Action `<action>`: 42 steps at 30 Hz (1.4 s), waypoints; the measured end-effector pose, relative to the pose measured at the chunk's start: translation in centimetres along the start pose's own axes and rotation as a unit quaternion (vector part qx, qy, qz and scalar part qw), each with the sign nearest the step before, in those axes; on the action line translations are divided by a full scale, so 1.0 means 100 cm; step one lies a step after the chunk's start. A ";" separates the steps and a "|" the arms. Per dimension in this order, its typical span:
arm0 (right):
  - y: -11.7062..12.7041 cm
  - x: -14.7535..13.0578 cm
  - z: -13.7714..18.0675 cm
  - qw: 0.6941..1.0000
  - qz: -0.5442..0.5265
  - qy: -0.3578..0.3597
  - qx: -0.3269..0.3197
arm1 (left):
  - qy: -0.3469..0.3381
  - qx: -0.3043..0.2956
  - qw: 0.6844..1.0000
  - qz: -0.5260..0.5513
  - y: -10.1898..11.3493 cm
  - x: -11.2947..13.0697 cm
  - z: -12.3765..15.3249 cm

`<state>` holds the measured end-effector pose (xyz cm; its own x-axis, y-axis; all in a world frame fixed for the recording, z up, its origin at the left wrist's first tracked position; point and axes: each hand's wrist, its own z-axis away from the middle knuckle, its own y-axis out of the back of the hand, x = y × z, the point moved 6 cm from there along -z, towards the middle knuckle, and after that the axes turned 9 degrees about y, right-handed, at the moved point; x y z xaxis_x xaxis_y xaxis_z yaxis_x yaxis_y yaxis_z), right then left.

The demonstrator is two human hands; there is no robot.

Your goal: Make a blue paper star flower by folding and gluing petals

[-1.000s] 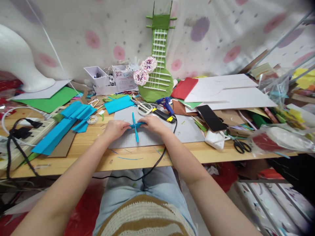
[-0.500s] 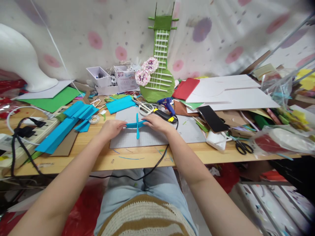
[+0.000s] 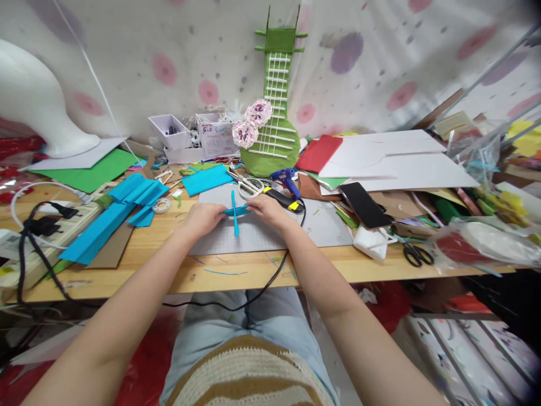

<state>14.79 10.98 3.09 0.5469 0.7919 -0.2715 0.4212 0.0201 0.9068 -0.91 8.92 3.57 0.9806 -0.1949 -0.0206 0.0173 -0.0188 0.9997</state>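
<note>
A blue strip (image 3: 242, 211) runs between my two hands above the grey cutting mat (image 3: 224, 241), with a thin blue stick (image 3: 235, 225) crossing it near the middle. My left hand (image 3: 207, 217) pinches the strip's left end. The right end is in the fingers of my right hand (image 3: 267, 208), which is closed on it. Just beyond my right hand lie white-handled scissors (image 3: 249, 187) and a yellow-and-black utility knife (image 3: 282, 200). A blue glue gun (image 3: 288, 181) rests behind the knife.
A green paper guitar (image 3: 270, 135) stands against the curtain. Folded blue paper (image 3: 112, 220) and a power strip (image 3: 63, 231) lie left. A phone (image 3: 365, 205), black scissors (image 3: 417, 255) and white boards (image 3: 406, 169) lie right. A black cord (image 3: 276, 276) hangs over the table edge.
My left hand has moved right along the strip, closer to my right hand. The strip's visible length between them is shorter, and the crossing stick leans slightly more.
</note>
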 end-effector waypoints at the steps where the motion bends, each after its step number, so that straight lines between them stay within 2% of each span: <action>1: 0.001 -0.002 0.000 1.000 0.014 0.004 -0.005 | -0.002 -0.003 1.000 -0.013 -0.001 0.003 -0.001; 6: 0.003 -0.019 -0.004 0.995 0.096 0.005 -0.040 | -0.017 0.009 0.999 -0.042 0.006 0.022 0.002; 9: 0.001 -0.025 -0.006 0.992 0.107 -0.016 -0.069 | -0.024 0.019 0.999 -0.033 0.013 0.032 0.004; 12: 0.004 -0.026 -0.005 0.991 0.107 -0.036 -0.070 | -0.041 0.013 0.999 -0.033 0.015 0.038 0.004; 18: 0.009 -0.027 -0.002 0.996 0.077 -0.013 -0.047 | -0.033 -0.010 0.998 -0.053 0.004 0.035 0.003; 26: -0.002 -0.022 -0.006 0.998 0.063 0.023 -0.016 | -0.091 0.077 0.992 -0.043 -0.001 0.034 0.003; 35: -0.003 -0.030 -0.009 0.994 0.050 0.097 -0.027 | -0.122 0.088 0.987 -0.048 -0.003 0.035 0.003; 42: 0.001 -0.022 -0.005 0.996 0.047 0.012 -0.069 | -0.081 0.065 0.994 -0.034 -0.002 0.028 -0.002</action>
<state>13.26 9.55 3.91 0.5613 0.8083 -0.1776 0.2645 0.0281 0.9640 1.85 8.53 3.36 0.9337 -0.3438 -0.0999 0.0462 -0.1608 0.9859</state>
